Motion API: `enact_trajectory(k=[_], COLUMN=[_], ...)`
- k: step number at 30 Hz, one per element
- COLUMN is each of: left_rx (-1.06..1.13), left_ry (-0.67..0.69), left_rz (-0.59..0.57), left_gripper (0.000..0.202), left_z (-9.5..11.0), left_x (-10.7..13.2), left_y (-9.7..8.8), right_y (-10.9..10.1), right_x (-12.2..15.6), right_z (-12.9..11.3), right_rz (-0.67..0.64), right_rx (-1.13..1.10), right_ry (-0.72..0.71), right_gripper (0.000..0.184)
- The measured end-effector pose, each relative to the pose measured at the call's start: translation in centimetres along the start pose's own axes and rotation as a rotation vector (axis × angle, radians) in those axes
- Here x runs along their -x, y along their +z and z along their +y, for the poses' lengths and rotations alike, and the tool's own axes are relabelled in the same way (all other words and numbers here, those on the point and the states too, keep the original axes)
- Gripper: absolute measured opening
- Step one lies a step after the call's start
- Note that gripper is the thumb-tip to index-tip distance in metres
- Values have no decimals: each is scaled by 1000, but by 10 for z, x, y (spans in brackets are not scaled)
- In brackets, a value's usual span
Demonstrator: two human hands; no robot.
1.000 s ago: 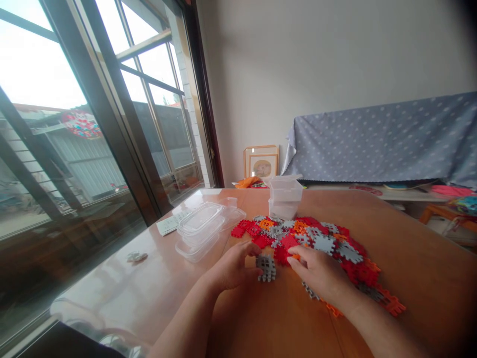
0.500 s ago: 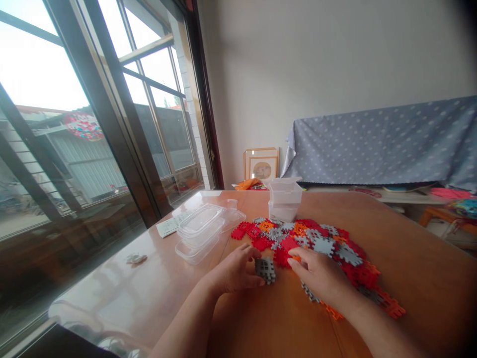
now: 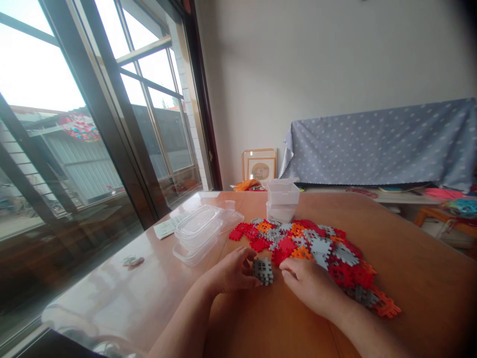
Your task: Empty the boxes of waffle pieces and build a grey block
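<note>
From my feed, the gray stack (image 3: 263, 271) sits on the desk (image 3: 242, 328) between both hands, near edge of the red, gray and orange pile (image 3: 321, 246). My left hand (image 3: 234, 271) curves at the stack's left side, thumb and fingers parted; firm grip or not, I can't tell. My right hand (image 3: 307, 281) is curled beside the pile, contents hidden. Clear boxes (image 3: 283, 193) stand behind.

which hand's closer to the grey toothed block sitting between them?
Left. The left hand is right at the block's left side, fingers curved toward it; contact is hard to confirm. The right hand is off to its right, across a visible gap.
</note>
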State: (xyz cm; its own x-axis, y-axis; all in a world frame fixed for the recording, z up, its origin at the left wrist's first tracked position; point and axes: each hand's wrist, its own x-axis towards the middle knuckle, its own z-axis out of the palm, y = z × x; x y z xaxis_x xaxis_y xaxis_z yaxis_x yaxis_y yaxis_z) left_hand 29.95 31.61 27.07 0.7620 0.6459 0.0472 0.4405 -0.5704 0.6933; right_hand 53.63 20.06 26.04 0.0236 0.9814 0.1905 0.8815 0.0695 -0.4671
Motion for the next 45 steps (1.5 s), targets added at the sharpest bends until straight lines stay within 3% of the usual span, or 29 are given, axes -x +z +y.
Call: enact_trajectory(k=[11,21,36,42,45], left_rx=[70,69,-18,118,171], left_ry=[-14,-30,-15,-26,-19], left_rz=[-54,-45,-33,-49,12], left_gripper=[40,62,62,74,65], left_z=[0,-4,-3,-6,-8], left_x=[-1,-2,-2,-1,-3], left_y=[-1,5,7,2,0], right_y=[10,9,7,1,-9], right_x=[3,3,5,3,-3], right_z=[-11,-15,-17,-13,4], right_rz=[-90,-127,-138,-62,58], right_rx=[51,-1,-22,-8,-55], right_ry=[-43,-36,-20,-32,-10], right_gripper=[23,23,23,27,28])
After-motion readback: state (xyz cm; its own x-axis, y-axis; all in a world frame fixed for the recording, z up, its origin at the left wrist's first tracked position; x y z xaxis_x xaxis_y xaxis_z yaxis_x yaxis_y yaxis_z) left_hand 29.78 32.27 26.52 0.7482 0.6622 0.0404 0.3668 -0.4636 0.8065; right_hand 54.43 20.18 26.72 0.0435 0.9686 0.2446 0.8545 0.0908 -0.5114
